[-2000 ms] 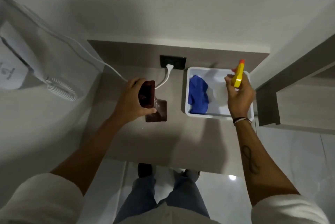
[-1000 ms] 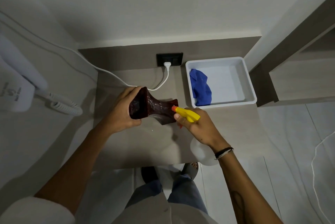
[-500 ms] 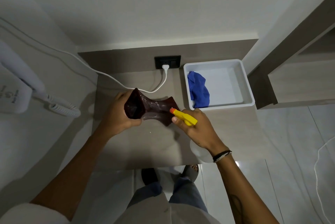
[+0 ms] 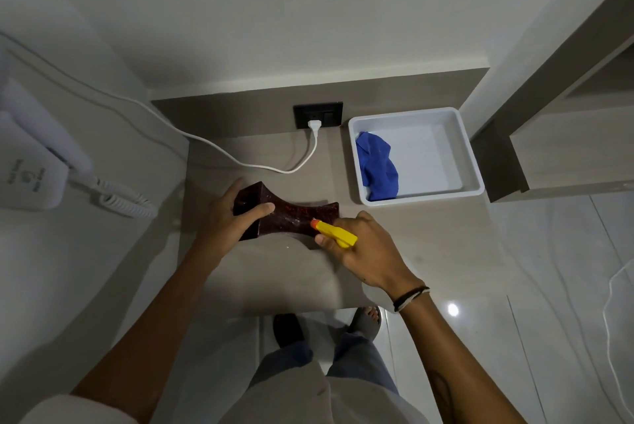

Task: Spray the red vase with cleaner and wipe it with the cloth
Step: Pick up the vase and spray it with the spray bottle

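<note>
The left hand's (image 4: 229,217) grip clasped the red vase (image 4: 291,216), lying sideways over the tabletop (image 4: 274,279); the right hand (image 4: 363,248) squeezed the yellow spray bottle (image 4: 334,233), nozzle touching the vase. Right of the vase, a white tray (image 4: 475,163) contained only the blue cloth (image 4: 377,166).

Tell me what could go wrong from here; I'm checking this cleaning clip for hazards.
1. The spray bottle nozzle points at the red vase, with the wall socket and white plug beyond it; overspray might reach them.
2. Only the left hand holds the tilted vase; once wet it could slip.
3. The blue cloth lies in the white tray, so neither hand is free for it.
</note>
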The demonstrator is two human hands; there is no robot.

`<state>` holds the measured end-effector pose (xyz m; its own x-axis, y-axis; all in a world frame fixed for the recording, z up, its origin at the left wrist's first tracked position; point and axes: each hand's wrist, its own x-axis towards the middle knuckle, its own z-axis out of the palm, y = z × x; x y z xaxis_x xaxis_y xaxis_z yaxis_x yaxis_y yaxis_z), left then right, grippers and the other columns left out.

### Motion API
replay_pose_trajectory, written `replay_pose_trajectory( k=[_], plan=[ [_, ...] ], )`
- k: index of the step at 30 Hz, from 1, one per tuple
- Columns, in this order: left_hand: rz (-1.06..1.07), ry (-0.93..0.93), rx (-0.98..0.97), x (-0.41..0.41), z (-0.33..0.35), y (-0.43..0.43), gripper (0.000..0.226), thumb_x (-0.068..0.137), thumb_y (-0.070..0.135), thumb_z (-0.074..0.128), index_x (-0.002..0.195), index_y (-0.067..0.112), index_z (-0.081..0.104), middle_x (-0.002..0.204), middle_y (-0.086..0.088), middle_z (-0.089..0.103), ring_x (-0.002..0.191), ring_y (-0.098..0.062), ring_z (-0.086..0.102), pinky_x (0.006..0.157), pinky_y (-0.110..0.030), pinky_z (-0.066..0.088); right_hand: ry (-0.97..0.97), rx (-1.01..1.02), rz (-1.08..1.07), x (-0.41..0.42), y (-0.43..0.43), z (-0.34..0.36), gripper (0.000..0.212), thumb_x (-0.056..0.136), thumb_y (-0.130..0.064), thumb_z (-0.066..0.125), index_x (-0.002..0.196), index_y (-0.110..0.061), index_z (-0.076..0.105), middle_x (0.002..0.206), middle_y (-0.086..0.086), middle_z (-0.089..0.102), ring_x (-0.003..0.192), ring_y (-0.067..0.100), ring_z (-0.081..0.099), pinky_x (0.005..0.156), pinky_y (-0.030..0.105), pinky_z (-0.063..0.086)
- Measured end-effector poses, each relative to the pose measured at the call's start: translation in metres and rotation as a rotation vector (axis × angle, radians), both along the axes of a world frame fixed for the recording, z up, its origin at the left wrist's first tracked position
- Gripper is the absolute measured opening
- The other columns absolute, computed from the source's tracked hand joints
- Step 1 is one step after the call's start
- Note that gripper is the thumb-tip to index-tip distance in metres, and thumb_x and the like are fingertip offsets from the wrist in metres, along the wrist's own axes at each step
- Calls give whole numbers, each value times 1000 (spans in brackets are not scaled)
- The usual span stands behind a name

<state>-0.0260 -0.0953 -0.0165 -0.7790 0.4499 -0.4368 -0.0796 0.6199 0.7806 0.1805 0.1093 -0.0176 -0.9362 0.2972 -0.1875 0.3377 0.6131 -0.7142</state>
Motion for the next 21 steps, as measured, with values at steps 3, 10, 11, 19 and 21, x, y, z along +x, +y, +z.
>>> replay_pose_trajectory(
  k=[3,10,11,19,21],
  plan=[
    [-137,-34,4,-2,1,-7,102,68,70,88,159,45,49,155,-6,54,138,-26,59,116,-46,51,-8,4,-44,5,2,-1,45,104,-64,54,81,-27,66,78,-6,69,84,23,56,69,43,50],
    [-393,313,-46,5,14,-16,120,46,52,93,155,22,53,144,1,51,131,-15,51,111,-41,49,7,-66,-118,20,10,-4,36,103,-59,59,81,-30,62,78,-9,67,82,19,56,68,38,46],
    [-376,368,-20,6,14,-14,109,47,54,90,147,21,61,133,4,57,121,-11,55,104,-36,51,18,-91,-127,22,10,-4,38,103,-59,59,83,-27,65,78,-8,68,81,19,56,70,39,48],
    [91,37,-79,-2,1,-4,78,54,75,83,112,23,78,100,3,81,90,-17,78,73,-31,55,46,-81,-32,16,-4,4,40,104,-60,57,85,-25,66,78,-9,67,78,13,53,72,37,49],
    [155,-15,-69,-3,1,-5,79,52,76,82,106,18,79,95,-2,81,88,-22,79,71,-31,54,32,-36,-3,12,-7,6,37,104,-60,56,94,-27,71,81,-11,69,79,14,52,70,34,48]
  ],
)
